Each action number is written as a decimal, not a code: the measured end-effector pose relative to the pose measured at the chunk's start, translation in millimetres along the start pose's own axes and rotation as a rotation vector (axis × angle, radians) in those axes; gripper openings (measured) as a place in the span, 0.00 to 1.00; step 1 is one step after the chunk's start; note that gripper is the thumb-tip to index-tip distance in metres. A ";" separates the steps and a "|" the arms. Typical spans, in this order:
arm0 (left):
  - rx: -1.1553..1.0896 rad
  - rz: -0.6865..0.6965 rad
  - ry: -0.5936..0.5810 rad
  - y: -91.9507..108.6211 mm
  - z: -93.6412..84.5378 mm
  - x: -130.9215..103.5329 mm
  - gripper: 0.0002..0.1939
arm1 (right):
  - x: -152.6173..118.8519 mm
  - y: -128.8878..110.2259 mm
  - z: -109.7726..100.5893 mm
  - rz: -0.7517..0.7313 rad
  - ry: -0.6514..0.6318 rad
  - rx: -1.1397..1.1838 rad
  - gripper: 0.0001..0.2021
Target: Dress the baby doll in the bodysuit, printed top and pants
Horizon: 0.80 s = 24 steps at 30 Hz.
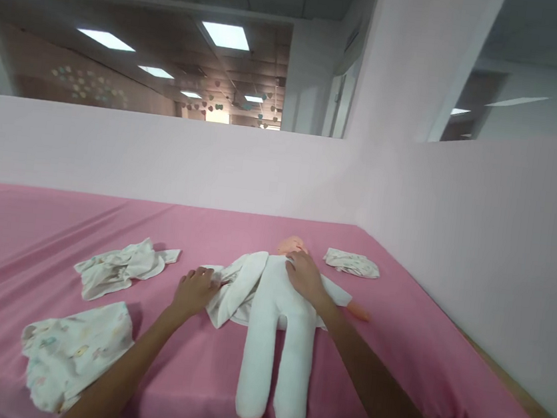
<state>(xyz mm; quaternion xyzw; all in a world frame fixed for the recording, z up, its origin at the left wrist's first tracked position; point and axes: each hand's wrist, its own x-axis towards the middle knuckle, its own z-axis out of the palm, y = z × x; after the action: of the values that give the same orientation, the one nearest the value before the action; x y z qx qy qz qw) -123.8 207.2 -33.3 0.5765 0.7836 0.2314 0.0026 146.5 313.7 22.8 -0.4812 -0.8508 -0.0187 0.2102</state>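
A doll (282,290) with a white cloth body lies on its back, head away from me and bare feet toward me. A white baby shirt (233,291) is partly spread under and beside it, bunched at the left. The doll's right-side arm lies in a white sleeve (337,291), its hand sticking out. My left hand (196,291) is closed at the outer end of the bunched sleeve; its fingertips are partly hidden. My right hand (306,276) rests on the doll's upper chest near the neck, fingers laid out, and hides part of the doll's head.
Left on the pink sheet (181,359) lie a crumpled white garment (124,266) and a patterned folded cloth (76,350). Another folded patterned cloth (351,263) lies right of the doll's head. A white wall (163,159) with windows borders the back and right side.
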 end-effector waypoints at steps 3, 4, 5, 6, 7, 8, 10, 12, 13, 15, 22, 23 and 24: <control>0.011 0.114 0.039 24.0 -6.2 -1.2 0.19 | -50.6 38.2 -4.4 0.186 0.030 0.009 0.16; -0.033 0.173 0.037 37.9 -8.0 0.4 0.19 | -66.2 49.5 -4.1 0.241 0.015 0.007 0.15; -0.085 0.234 0.038 54.6 -9.0 3.1 0.19 | -80.1 59.0 -3.0 0.278 -0.007 0.009 0.14; -0.136 0.294 0.047 74.0 -8.9 6.6 0.19 | -91.9 66.5 -1.3 0.301 -0.030 0.012 0.13; -0.184 0.360 0.051 95.3 -7.6 11.0 0.18 | -101.7 71.9 0.8 0.313 -0.046 0.016 0.11; -0.230 0.443 0.041 117.8 -5.0 15.8 0.18 | -109.5 75.4 2.9 0.319 -0.059 0.024 0.10; -0.327 0.624 0.000 163.2 3.8 26.1 0.17 | -120.8 78.0 6.1 0.334 -0.078 0.049 0.07; -0.380 0.750 -0.073 204.2 15.6 36.0 0.16 | -129.9 77.5 7.5 0.336 -0.116 0.099 0.06; -0.343 0.817 -0.139 221.9 22.0 40.3 0.17 | -134.7 76.7 7.7 0.322 -0.134 0.131 0.06; -0.124 0.895 -0.321 250.1 34.8 47.3 0.20 | -145.6 74.2 8.1 0.289 -0.129 0.163 0.07; 0.258 0.833 -0.530 283.7 69.6 56.1 0.25 | -173.5 51.4 12.6 0.249 0.095 0.036 0.09; 0.263 0.828 -0.524 282.8 70.4 57.6 0.23 | -173.0 47.0 12.6 0.230 0.095 0.052 0.10; 0.256 0.827 -0.517 281.1 69.7 59.6 0.21 | -171.3 43.0 12.4 0.211 0.089 0.074 0.10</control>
<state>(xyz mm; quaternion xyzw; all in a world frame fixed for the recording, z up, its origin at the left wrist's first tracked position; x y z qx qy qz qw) 128.7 350.3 22.9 0.8730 0.4854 -0.0353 0.0337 254.6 200.7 -60.2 -0.5589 -0.7852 0.0135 0.2661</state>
